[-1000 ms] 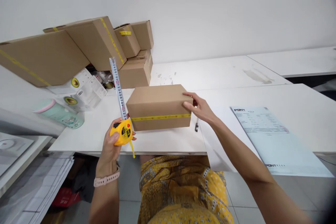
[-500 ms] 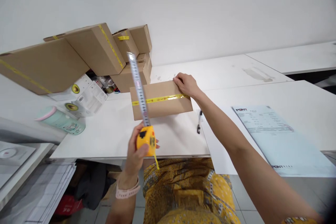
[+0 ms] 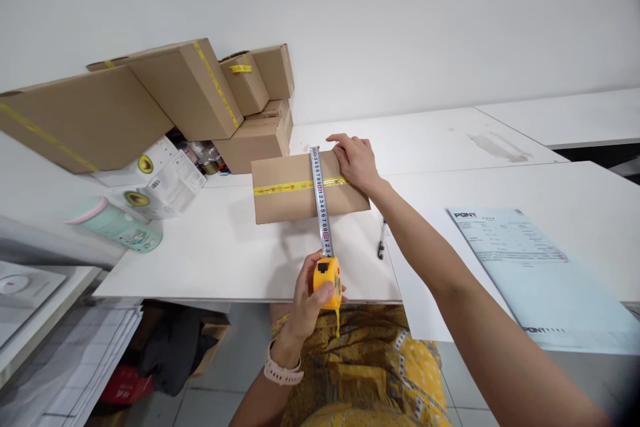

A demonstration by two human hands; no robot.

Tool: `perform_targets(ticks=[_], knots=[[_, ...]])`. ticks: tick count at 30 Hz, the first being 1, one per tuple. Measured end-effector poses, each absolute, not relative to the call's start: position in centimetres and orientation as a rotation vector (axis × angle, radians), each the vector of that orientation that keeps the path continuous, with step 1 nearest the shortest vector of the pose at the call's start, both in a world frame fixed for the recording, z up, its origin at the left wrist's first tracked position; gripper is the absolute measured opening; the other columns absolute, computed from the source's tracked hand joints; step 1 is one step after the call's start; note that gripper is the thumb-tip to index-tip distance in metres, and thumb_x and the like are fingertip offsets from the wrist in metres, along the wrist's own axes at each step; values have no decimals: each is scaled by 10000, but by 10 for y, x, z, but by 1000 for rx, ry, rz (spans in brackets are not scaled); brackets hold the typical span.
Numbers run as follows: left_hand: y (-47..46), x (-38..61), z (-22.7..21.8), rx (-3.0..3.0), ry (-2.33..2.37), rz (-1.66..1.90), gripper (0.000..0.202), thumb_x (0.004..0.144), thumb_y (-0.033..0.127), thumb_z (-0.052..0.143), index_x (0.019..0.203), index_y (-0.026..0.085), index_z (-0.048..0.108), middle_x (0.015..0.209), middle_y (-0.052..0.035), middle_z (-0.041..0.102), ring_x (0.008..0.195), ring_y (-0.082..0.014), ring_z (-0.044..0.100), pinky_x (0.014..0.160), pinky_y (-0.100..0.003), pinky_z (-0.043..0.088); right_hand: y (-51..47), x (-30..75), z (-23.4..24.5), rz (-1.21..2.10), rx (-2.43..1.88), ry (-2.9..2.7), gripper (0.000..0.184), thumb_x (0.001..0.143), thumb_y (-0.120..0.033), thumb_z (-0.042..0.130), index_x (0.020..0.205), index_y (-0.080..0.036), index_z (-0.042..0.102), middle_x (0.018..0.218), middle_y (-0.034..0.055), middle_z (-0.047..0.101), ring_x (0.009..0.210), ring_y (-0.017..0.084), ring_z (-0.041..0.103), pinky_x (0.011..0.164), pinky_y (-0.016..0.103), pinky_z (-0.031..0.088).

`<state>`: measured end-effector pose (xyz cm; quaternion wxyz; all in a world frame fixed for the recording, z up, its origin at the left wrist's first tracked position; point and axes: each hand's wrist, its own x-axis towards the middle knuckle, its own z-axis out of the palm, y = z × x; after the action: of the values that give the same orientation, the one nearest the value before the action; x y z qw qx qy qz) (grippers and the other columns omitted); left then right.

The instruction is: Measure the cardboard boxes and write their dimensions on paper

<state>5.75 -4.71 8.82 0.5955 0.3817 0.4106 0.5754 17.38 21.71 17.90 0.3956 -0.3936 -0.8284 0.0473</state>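
In the head view, my left hand (image 3: 307, 300) is closed around a yellow tape measure (image 3: 328, 283) near the front edge of the table. Its metal blade (image 3: 320, 200) extends away from me across a small brown cardboard box (image 3: 285, 203), with the hooked end near the box's far edge. Yellow printed tape runs along the box, and the blade crosses it. At the box's far right corner rests my right hand (image 3: 357, 161), its thumb against the box and its index finger stretched toward the blade's end. Its other fingers are partly hidden.
Several cardboard boxes (image 3: 185, 90) are stacked at the back left, beside a white avocado-print box (image 3: 173, 180) and a mint tumbler (image 3: 117, 227). Right of the small box lie a pen (image 3: 382, 240), a white sheet (image 3: 425, 280) and a pale blue folder (image 3: 540, 273).
My left hand has moved right with the tape measure, and the tilted blade has come down across the box. My right index finger has stretched out from the box's corner.
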Motion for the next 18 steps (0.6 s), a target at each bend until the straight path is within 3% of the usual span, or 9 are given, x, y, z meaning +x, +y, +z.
perform_targets(ticks=[4,8,14,18], knots=[[-45,61,79,882,924,1363,523,809,471,767,1237,269,544,1147,-56,595,800,-187,672,659,-341,611,219,172,178,-66,-1003,-2204,514,981,-120,291,1365,-304,578,990,77,649,929,255,490,864,383,317],[-46,62,75,884,911,1357,505,822,462,763,1241,275,552,1152,-51,592,808,-186,677,662,-335,613,224,171,175,-172,-963,-2264,517,991,-122,324,1366,-352,597,1048,84,628,935,257,459,826,379,312],[-47,63,71,865,876,1349,507,821,465,761,1241,264,561,1099,-50,600,818,-191,668,665,-330,612,230,172,171,-177,-925,-2272,545,992,-100,310,1329,-367,645,1085,91,623,941,258,445,807,383,305],[-43,62,67,858,891,1342,523,805,469,773,1234,266,555,1163,-58,595,818,-188,670,673,-338,611,232,171,169,-163,-916,-2258,536,991,-107,314,1312,-359,662,1066,93,623,923,257,432,791,384,301]])
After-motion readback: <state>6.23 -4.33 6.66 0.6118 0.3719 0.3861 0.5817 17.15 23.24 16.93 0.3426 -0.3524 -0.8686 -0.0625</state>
